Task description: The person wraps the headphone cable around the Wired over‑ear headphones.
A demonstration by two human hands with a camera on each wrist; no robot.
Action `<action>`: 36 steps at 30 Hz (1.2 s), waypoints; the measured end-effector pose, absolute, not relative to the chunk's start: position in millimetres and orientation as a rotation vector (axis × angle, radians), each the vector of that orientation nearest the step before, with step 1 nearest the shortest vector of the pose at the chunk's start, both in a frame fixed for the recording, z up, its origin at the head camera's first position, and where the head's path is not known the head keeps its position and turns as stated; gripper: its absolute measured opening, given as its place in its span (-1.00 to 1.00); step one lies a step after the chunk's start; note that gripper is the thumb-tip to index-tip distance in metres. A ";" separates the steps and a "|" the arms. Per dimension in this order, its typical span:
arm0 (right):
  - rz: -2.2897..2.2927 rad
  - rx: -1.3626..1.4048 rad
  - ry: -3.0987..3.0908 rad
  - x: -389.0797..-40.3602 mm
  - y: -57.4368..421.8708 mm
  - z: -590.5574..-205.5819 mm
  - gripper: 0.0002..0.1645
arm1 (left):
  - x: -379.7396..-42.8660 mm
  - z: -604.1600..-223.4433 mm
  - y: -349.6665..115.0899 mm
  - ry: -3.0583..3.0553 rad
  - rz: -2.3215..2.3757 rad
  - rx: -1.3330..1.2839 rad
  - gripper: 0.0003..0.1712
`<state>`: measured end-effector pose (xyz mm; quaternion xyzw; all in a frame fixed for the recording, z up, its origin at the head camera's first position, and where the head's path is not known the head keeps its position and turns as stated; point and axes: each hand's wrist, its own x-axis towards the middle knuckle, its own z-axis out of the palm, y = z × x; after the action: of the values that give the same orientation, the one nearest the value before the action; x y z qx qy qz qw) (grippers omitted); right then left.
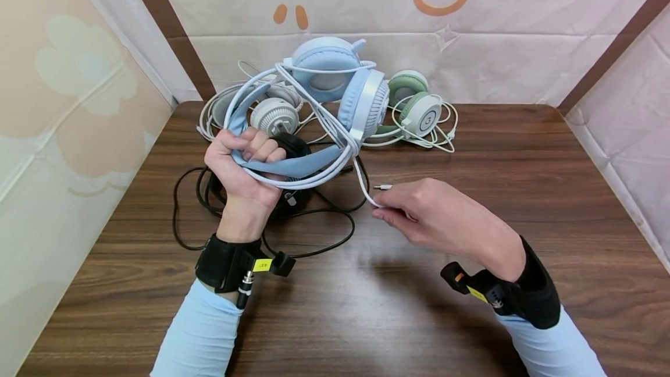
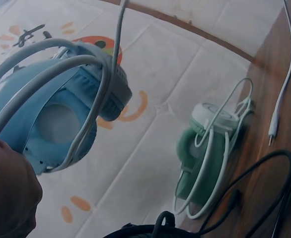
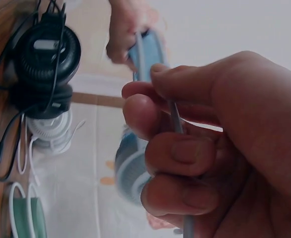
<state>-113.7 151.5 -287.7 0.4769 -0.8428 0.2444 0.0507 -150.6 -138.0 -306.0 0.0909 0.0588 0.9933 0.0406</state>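
"What's that being held up there?"

"A pale blue over-ear headset with round, cushioned cups (image 1: 362, 100). It's in the air above the brown wood-grain table (image 1: 335, 319). The left hand (image 1: 242, 167) has its fingers curled round the soft-looking, padded blue headband (image 1: 300, 165), and both cups sit out beyond those knuckles."

"Heavy, would you say?"

"Light, I'd guess, mostly plastic, but the weight is probably in the cups, so it may want to tip away from that grip. The cushions should squash and the band should flex a little. I'd hold it by the band, as now, and keep off the small blue stub (image 1: 359, 45) on the farther cup."

"And the right hand (image 1: 445, 217)?"

"Thumb and forefinger pinching the thin white cable (image 1: 362, 181), the other fingers folded in below. A slim white plug with a bare metal tip (image 1: 384, 187) pokes out just past the forefinger."

"Slippery stuff, cable."

"Smooth and limp, by the look of it. A light pinch ought to do; a hard tug might strain it. And mind the black padded headphones (image 3: 48, 54) under the left fingers: their loose black cord (image 1: 353, 226) could snag."
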 end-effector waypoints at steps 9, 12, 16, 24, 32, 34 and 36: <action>0.645 1.412 -2.538 -101.6 153.8 -279.3 -0.81 | -146.5 -300.7 -127.1 0.782 3.007 0.422 -0.40; 0.635 1.412 -2.487 -101.0 155.5 -278.1 -0.81 | -144.7 -299.2 -123.4 1.059 2.946 0.471 -0.46; 0.629 1.414 -2.421 -101.1 159.1 -275.7 -0.80 | -142.3 -297.4 -120.3 1.273 2.848 0.551 -0.68; 0.675 1.397 -2.399 -98.2 168.3 -267.4 -0.70 | -138.9 -297.5 -114.8 1.511 2.641 0.701 -0.69; 0.783 1.400 -2.319 -96.9 179.8 -257.5 -0.62 | -134.6 -297.6 -113.1 1.702 2.437 0.708 -0.69; 0.813 1.384 -2.281 -98.4 183.5 -255.2 -0.60 | -133.4 -297.6 -113.0 1.749 2.369 0.699 -0.70; 0.819 1.352 -2.259 -100.6 187.8 -253.3 -0.64 | -132.5 -297.1 -112.7 1.813 2.295 0.675 -0.71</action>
<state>-100.6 187.8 -253.3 0.4815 -0.8042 0.2914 0.1911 -132.5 -112.7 -297.1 0.2242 0.6026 0.7627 0.0700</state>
